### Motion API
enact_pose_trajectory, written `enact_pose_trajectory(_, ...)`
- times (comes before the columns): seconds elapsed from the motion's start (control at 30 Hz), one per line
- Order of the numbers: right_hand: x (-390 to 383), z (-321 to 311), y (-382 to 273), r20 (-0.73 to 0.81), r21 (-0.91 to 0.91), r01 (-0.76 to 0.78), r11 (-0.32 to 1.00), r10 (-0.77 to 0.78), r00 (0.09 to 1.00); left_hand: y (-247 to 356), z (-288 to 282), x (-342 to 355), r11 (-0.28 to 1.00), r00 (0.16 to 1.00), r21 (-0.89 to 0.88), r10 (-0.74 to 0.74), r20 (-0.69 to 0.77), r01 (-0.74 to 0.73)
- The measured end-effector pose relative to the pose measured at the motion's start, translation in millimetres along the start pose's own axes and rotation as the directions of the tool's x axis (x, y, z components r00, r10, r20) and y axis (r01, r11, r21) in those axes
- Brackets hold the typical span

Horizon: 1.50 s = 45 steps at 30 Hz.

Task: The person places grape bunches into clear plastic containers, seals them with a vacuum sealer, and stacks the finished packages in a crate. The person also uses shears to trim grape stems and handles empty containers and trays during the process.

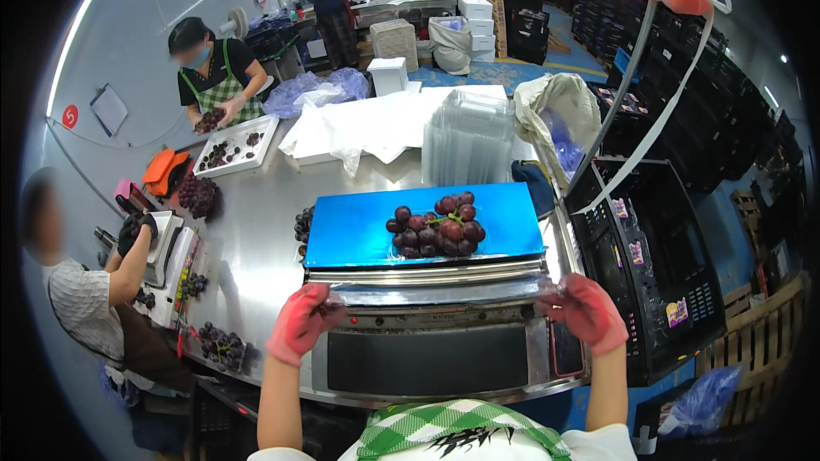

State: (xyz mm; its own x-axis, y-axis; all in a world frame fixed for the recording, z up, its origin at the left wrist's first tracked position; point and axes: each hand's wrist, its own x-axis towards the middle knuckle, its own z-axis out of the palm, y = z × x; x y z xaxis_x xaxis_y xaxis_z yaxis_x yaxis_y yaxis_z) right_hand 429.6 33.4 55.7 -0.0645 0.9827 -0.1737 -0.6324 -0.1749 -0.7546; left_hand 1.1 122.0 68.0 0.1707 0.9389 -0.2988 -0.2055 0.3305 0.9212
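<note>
A bunch of dark red grapes with green stems rests on a bright blue flat surface in front of me; a clear tray seems to lie under it. Nearer to me is a film wrapping machine with metal rollers and a dark front plate. Clear plastic film is pinched at one edge by my left hand, in a red and pink glove. On the other side my right hand, gloved alike, is closed on the film too. Between them the film spans the machine's front.
Stacked clear trays stand behind the blue surface. Loose grapes and a scale lie leftward, by a co-worker in black gloves. Another co-worker holds grapes over a white tray. Black crates stand at right.
</note>
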Motion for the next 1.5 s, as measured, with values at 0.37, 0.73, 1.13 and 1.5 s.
enact_pose_trajectory(0.37,99.6,91.9,-78.9,0.193,-0.443,0.754,0.485,-0.77,0.608,116.2,33.0,71.3,0.659,0.679,0.172,0.725,0.117,-0.733)
enact_pose_trajectory(0.73,250.2,-10.5,-17.9,0.408,-0.853,0.369,-0.368,-0.031,0.912,49.5,39.8,191.2,0.327,0.878,0.817,0.24,0.414,-0.475)
enact_pose_trajectory(1.13,195.6,-4.1,32.0,0.053,-0.987,0.066,0.149,-0.09,0.995,-28.7,37.9,179.2,0.637,0.97,0.735,0.093,0.223,-0.23)
enact_pose_trajectory(1.5,229.6,-5.7,18.9,-0.073,-0.354,-0.471,0.808,0.479,0.875,-16.4,46.4,202.2,0.882,0.937,0.431,-0.294,0.191,0.189)
